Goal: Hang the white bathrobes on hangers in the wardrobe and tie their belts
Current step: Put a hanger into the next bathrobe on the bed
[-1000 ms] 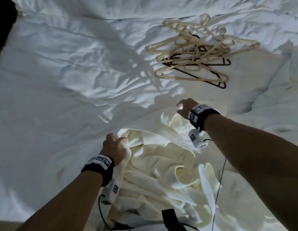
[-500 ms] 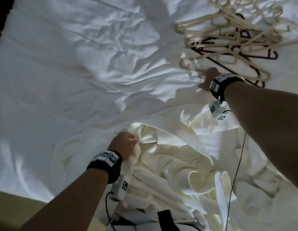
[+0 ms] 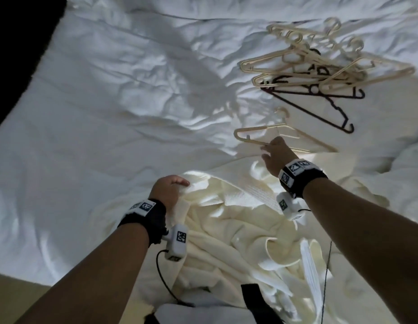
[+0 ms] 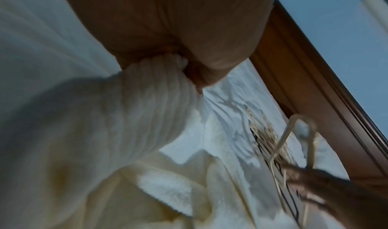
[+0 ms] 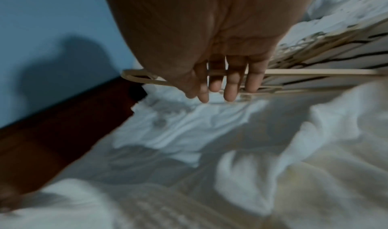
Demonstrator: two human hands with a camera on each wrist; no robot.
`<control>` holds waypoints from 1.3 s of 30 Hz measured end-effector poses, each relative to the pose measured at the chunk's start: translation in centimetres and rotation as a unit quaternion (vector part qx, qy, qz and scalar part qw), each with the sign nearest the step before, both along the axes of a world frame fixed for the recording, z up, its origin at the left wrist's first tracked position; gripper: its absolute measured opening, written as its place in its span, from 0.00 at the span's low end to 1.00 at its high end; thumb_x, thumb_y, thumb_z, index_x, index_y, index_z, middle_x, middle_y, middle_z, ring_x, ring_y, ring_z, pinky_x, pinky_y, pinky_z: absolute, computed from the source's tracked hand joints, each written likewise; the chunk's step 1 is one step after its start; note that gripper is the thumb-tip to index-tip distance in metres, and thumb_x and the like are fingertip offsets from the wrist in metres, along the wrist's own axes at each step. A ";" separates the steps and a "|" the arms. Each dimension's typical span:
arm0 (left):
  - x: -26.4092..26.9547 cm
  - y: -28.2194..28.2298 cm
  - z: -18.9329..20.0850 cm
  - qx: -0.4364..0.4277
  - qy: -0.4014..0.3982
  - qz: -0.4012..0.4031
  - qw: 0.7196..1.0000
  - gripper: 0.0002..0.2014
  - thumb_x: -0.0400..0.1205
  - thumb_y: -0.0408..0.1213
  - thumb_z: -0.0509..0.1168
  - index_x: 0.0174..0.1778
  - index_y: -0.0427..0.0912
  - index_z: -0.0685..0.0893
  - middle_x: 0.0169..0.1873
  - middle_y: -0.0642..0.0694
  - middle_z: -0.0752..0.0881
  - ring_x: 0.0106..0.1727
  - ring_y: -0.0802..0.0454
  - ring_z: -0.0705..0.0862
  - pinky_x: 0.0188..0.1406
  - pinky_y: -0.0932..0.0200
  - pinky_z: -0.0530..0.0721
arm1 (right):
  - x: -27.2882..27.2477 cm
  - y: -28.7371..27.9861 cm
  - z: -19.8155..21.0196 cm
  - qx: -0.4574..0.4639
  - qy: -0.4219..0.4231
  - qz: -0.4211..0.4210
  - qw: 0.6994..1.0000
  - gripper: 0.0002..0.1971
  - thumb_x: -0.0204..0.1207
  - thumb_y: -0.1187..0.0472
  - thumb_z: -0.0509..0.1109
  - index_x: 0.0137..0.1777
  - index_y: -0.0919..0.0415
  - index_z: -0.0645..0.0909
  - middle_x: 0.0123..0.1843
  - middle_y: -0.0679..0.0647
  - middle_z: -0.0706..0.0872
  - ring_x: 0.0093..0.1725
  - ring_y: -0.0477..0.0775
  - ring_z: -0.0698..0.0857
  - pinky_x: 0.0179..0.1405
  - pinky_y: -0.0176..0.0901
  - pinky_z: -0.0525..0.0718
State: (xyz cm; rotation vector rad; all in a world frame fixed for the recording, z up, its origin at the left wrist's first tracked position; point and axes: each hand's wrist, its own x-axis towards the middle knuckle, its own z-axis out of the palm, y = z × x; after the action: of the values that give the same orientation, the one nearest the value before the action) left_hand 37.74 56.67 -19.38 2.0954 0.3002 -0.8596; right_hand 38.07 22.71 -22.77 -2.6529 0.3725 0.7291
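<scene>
A cream-white bathrobe (image 3: pixel 226 230) lies crumpled on the bed in front of me. My left hand (image 3: pixel 170 188) grips a bunch of its ribbed fabric (image 4: pixel 151 91) at the robe's upper left edge. My right hand (image 3: pixel 273 150) is just beyond the robe and holds a single cream plastic hanger (image 3: pixel 250 130) by its lower bar. In the right wrist view the hanger (image 5: pixel 315 71) runs behind my fingers (image 5: pixel 231 86). The left wrist view shows this hanger (image 4: pixel 293 133) lifted off the sheet. The robe's belt cannot be told apart in the folds.
A heap of cream hangers (image 3: pixel 308 64) with a black hanger (image 3: pixel 332 106) under it lies on the rumpled white sheet (image 3: pixel 109 113) at the far right. A dark wooden bed frame (image 4: pixel 304 83) runs along the far side, below a blue wall.
My right hand went from the robe up to the hanger heap, took one cream hanger and drew it back toward the robe. My left hand kept its grip on the fabric.
</scene>
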 end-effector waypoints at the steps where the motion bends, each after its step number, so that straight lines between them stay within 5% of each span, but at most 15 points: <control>1: -0.2 0.1 0.7 -0.007 -0.003 0.000 1.000 0.14 0.77 0.28 0.64 0.33 0.51 0.87 0.44 0.49 0.90 0.55 0.48 0.87 0.62 0.55 0.83 | -0.6 0.6 1.5 0.010 -0.038 0.005 0.999 0.19 0.82 0.62 0.64 0.72 0.64 0.78 0.70 0.63 0.70 0.67 0.62 0.78 0.73 0.46 0.71; 3: -1.0 0.4 2.1 0.009 -0.010 -0.047 0.999 0.04 0.71 0.44 0.68 0.38 0.49 0.86 0.45 0.50 0.88 0.53 0.49 0.85 0.57 0.57 0.81 | -2.1 2.0 4.5 0.020 -0.108 0.020 0.994 0.18 0.82 0.61 0.64 0.71 0.64 0.79 0.70 0.61 0.70 0.64 0.64 0.79 0.71 0.52 0.75; 4: -1.7 0.8 2.4 0.040 -0.017 -0.106 0.993 0.12 0.68 0.49 0.71 0.42 0.47 0.84 0.46 0.50 0.85 0.51 0.50 0.84 0.54 0.58 0.79 | -3.0 2.7 5.9 0.019 -0.128 0.034 0.991 0.19 0.82 0.61 0.64 0.71 0.63 0.79 0.70 0.60 0.70 0.63 0.65 0.80 0.69 0.54 0.77; 7: -4.3 2.2 3.3 0.151 -0.065 -0.271 0.948 0.17 0.70 0.39 0.75 0.48 0.47 0.75 0.48 0.48 0.73 0.49 0.46 0.79 0.54 0.55 0.78 | -6.6 5.0 9.4 0.023 -0.160 0.091 0.983 0.22 0.81 0.63 0.63 0.75 0.61 0.76 0.71 0.57 0.71 0.60 0.65 0.81 0.65 0.57 0.80; 9: -6.0 3.2 3.7 0.179 -0.102 -0.300 0.931 0.12 0.74 0.36 0.72 0.48 0.45 0.76 0.48 0.45 0.73 0.49 0.42 0.79 0.55 0.50 0.79 | -9.6 6.5 10.9 0.040 -0.204 0.147 0.967 0.24 0.78 0.65 0.65 0.75 0.62 0.75 0.69 0.57 0.73 0.55 0.66 0.84 0.60 0.59 0.84; 12: -8.0 4.2 5.0 0.181 -0.119 -0.227 0.950 0.13 0.79 0.43 0.71 0.52 0.39 0.81 0.46 0.45 0.81 0.48 0.44 0.80 0.48 0.58 0.75 | -14.2 8.1 11.8 0.059 -0.227 0.221 0.946 0.26 0.73 0.66 0.71 0.73 0.62 0.77 0.70 0.57 0.76 0.54 0.65 0.86 0.58 0.55 0.86; 15: -10.5 4.4 6.4 0.125 -0.089 -0.135 0.979 0.12 0.82 0.46 0.68 0.43 0.41 0.79 0.37 0.47 0.80 0.42 0.46 0.78 0.41 0.58 0.71 | -18.5 9.6 12.9 0.045 -0.229 0.260 0.937 0.29 0.74 0.62 0.70 0.76 0.61 0.73 0.76 0.57 0.72 0.66 0.64 0.82 0.67 0.57 0.81; 18: -14.1 3.6 7.5 -0.007 -0.008 0.015 1.000 0.15 0.76 0.50 0.67 0.32 0.43 0.78 0.32 0.41 0.80 0.39 0.44 0.77 0.41 0.53 0.74 | -22.3 11.0 14.4 0.009 -0.269 0.304 0.914 0.34 0.75 0.58 0.70 0.81 0.61 0.66 0.82 0.56 0.65 0.81 0.62 0.68 0.78 0.56 0.68; 21: -17.1 1.5 9.4 -0.168 0.079 0.136 0.973 0.12 0.80 0.44 0.66 0.42 0.38 0.87 0.45 0.32 0.88 0.46 0.37 0.86 0.51 0.41 0.84 | -24.9 12.2 16.0 -0.021 -0.302 0.361 0.882 0.35 0.76 0.54 0.68 0.82 0.61 0.63 0.86 0.54 0.55 0.85 0.59 0.56 0.81 0.56 0.58; 24: -19.7 -0.2 11.8 -0.241 0.098 0.154 0.953 0.13 0.85 0.40 0.64 0.50 0.32 0.87 0.49 0.31 0.89 0.50 0.38 0.87 0.60 0.41 0.83 | -27.5 12.9 17.4 -0.060 -0.320 0.424 0.845 0.35 0.74 0.52 0.70 0.80 0.60 0.66 0.87 0.53 0.54 0.85 0.59 0.58 0.79 0.58 0.64; 28: -22.6 0.2 12.7 -0.240 0.101 0.153 0.953 0.16 0.80 0.46 0.71 0.52 0.35 0.83 0.48 0.35 0.84 0.49 0.41 0.84 0.56 0.44 0.81 | -31.6 13.0 18.6 -0.090 -0.346 0.448 0.819 0.34 0.71 0.49 0.73 0.78 0.55 0.72 0.85 0.49 0.59 0.71 0.57 0.69 0.63 0.51 0.81; 32: -25.8 1.3 12.6 -0.232 0.118 0.113 0.959 0.17 0.81 0.39 0.70 0.61 0.34 0.82 0.47 0.34 0.90 0.48 0.36 0.89 0.53 0.42 0.86 | -33.7 12.7 19.2 -0.067 -0.357 0.427 0.828 0.33 0.72 0.56 0.71 0.78 0.56 0.67 0.84 0.48 0.60 0.70 0.55 0.70 0.63 0.52 0.81; 36: -28.8 0.6 13.1 -0.258 0.130 0.117 0.950 0.16 0.83 0.44 0.68 0.55 0.33 0.83 0.45 0.35 0.89 0.48 0.37 0.88 0.49 0.47 0.86 | -33.4 11.9 21.2 -0.066 -0.388 0.349 0.850 0.37 0.66 0.63 0.73 0.78 0.64 0.69 0.82 0.53 0.63 0.70 0.58 0.75 0.61 0.51 0.83; 39: -29.9 0.0 13.1 -0.250 0.126 0.141 0.950 0.22 0.83 0.51 0.67 0.55 0.32 0.83 0.43 0.37 0.85 0.46 0.40 0.86 0.52 0.44 0.86 | -33.6 11.7 22.0 -0.077 -0.399 0.353 0.843 0.36 0.71 0.61 0.72 0.79 0.66 0.67 0.79 0.56 0.69 0.72 0.59 0.75 0.65 0.50 0.81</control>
State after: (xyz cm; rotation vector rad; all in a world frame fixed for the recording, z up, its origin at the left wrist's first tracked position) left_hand 7.84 56.65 -6.27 1.4356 0.4525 -0.9157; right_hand 4.51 34.43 -0.73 -2.9230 -0.8343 -0.3154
